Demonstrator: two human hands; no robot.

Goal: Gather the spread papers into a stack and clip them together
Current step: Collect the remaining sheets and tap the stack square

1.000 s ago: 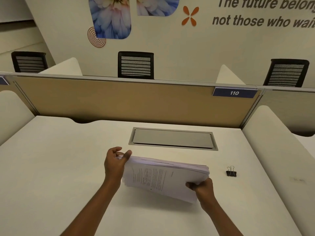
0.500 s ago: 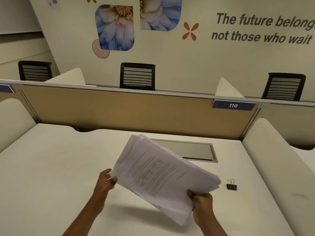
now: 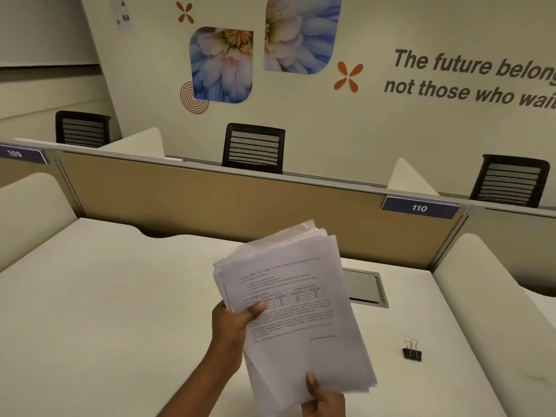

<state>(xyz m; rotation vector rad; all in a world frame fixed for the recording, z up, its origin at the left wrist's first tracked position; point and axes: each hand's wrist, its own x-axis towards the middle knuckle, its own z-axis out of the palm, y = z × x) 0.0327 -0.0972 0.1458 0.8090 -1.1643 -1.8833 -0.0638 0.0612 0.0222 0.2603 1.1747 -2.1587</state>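
A thick stack of printed white papers (image 3: 294, 299) is held upright above the white desk (image 3: 105, 311), with its sheets slightly uneven at the edges. My left hand (image 3: 231, 323) grips the stack's left edge, thumb on the front page. At the stack's bottom edge my right hand (image 3: 322, 398) holds it, thumb pressed on the front. A small black binder clip (image 3: 412, 352) stands on the desk to the right of the papers, apart from both hands.
A grey cable hatch (image 3: 365, 288) is set in the desk behind the papers. A tan partition (image 3: 210, 212) with a blue "110" tag (image 3: 419, 207) closes the back. Rounded white dividers (image 3: 493, 311) flank the desk. Black chairs stand beyond.
The stack has been lifted off the desk and turned from lying flat to upright, long side vertical. My left hand moved up its left edge; my right hand shifted under it.
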